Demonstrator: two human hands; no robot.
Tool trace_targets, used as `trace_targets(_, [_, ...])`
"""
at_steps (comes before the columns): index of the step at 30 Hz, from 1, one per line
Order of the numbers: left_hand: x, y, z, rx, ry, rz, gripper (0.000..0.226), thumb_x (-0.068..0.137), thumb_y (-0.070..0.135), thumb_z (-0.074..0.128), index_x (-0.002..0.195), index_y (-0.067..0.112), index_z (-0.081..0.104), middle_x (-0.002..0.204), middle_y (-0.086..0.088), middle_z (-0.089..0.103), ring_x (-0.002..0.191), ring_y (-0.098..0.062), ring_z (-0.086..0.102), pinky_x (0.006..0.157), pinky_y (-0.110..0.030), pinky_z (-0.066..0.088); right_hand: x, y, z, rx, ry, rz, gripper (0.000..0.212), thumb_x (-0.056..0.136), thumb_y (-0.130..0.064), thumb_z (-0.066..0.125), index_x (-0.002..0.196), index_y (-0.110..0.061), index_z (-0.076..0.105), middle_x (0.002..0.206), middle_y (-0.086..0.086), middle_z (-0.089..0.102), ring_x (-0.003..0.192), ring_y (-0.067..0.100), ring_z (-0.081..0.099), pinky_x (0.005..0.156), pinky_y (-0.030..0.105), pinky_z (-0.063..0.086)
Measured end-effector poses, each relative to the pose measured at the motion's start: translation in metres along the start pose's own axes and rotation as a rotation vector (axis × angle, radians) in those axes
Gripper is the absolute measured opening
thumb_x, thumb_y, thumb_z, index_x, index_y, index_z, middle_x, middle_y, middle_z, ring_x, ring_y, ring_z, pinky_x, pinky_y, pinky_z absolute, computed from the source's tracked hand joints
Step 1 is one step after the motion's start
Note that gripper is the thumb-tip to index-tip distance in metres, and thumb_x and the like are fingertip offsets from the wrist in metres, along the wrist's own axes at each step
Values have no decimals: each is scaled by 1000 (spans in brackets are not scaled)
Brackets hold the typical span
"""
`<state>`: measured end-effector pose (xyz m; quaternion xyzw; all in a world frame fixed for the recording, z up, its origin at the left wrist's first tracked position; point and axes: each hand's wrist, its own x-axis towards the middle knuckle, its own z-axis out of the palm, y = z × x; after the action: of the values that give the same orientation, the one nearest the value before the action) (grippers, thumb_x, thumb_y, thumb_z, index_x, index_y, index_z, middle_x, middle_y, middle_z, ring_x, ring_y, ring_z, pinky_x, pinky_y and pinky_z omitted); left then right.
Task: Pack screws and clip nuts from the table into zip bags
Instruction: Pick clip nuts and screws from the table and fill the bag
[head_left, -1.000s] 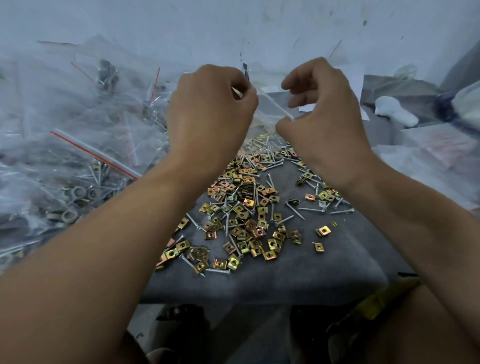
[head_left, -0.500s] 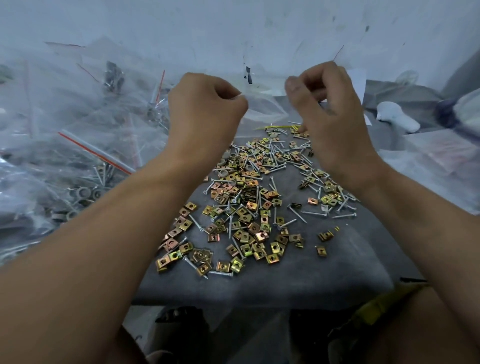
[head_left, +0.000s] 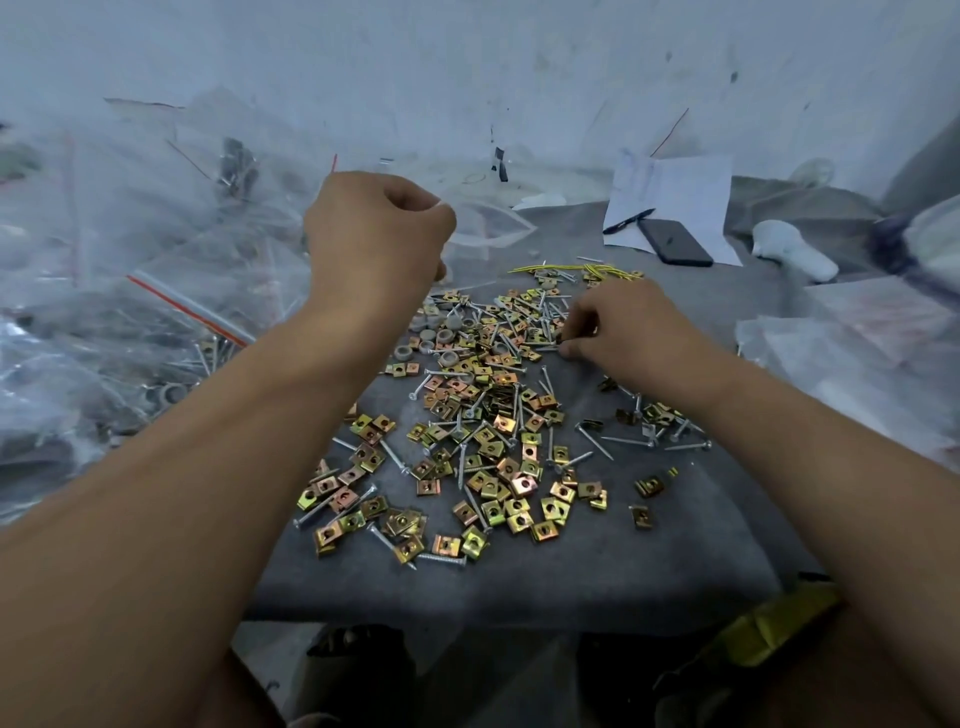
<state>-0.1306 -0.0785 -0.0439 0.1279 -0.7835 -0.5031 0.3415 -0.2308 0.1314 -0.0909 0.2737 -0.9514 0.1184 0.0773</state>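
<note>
Holding a clear zip bag (head_left: 483, 228) up by its edge, the left hand (head_left: 374, 239) is curled into a fist above the far side of the grey tabletop (head_left: 519, 582). The right hand (head_left: 623, 327) is down at the far right edge of the pile of screws and clip nuts (head_left: 478, 415), its fingertips (head_left: 569, 338) pinching a small piece there. Filled bags (head_left: 130, 312) lie heaped on the left.
</note>
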Motion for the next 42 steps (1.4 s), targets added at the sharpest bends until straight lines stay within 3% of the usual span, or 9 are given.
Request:
trace_targets(4, [0, -1, -3, 8, -25, -17, 24, 93, 14, 72, 70, 16, 76, 49, 5, 64, 47, -10, 67, 56, -24, 51, -2, 5, -3, 31, -51, -16, 14, 87, -26, 82, 101, -23, 81, 102, -3, 76, 99, 16, 66, 82, 25, 44])
trace_targets(8, [1, -2, -4, -6, -35, -28, 23, 95, 14, 73, 71, 15, 75, 50, 11, 64, 49, -11, 68, 58, -27, 54, -3, 8, -2, 61, -20, -35, 10, 87, -24, 82, 96, -22, 81, 97, -3, 75, 89, 12, 61, 76, 26, 43])
trace_targets(12, [2, -2, -3, -16, -38, -32, 23, 94, 14, 74, 71, 17, 76, 49, 5, 64, 48, -11, 68, 54, -26, 52, -6, 14, -3, 122, -8, -91, 13, 87, -21, 82, 99, -22, 76, 90, -8, 66, 83, 9, 57, 66, 20, 37])
trace_targets(16, [3, -4, -1, -15, -34, -37, 22, 93, 16, 75, 71, 18, 76, 50, 3, 64, 48, -11, 69, 52, -23, 50, -6, 11, 2, 138, 16, -132, 26, 86, -23, 82, 110, -27, 72, 93, -9, 63, 77, 1, 52, 69, 22, 37])
trace_targets(19, [2, -5, 1, -13, -45, -35, 23, 93, 16, 75, 71, 18, 75, 49, 3, 64, 47, -11, 68, 48, -23, 50, -2, 7, 2, 78, 43, -190, 25, 84, -27, 84, 108, -29, 77, 103, -7, 62, 87, 8, 51, 80, 28, 38])
trace_targets(22, [1, -6, 1, -11, -57, -28, 23, 94, 16, 75, 71, 17, 75, 50, 2, 65, 47, -11, 68, 48, -24, 51, -1, 5, 2, 24, 30, -210, 17, 86, -25, 82, 103, -29, 80, 101, -8, 66, 92, 8, 53, 79, 25, 35])
trace_targets(27, [0, -7, 1, -13, -70, -21, 24, 94, 17, 75, 70, 17, 74, 50, 2, 64, 49, -12, 69, 49, -23, 47, -2, 3, -1, -60, 15, -173, 12, 90, -23, 77, 101, -27, 77, 102, -6, 72, 97, 15, 63, 89, 36, 52])
trace_targets(38, [2, -7, 1, -17, -78, -29, 25, 94, 17, 76, 69, 18, 74, 49, 1, 65, 50, -18, 66, 52, -29, 52, -2, 20, -2, -77, 61, -60, 9, 85, -33, 80, 89, -29, 72, 95, -10, 63, 95, 18, 61, 81, 39, 54])
trace_targets(42, [3, -7, 2, -14, -79, -28, 24, 94, 17, 76, 70, 19, 74, 49, 2, 64, 48, -15, 66, 50, -27, 50, -2, 23, -3, -39, 36, -96, 16, 84, -30, 83, 99, -31, 77, 98, -8, 65, 95, 18, 61, 82, 37, 52])
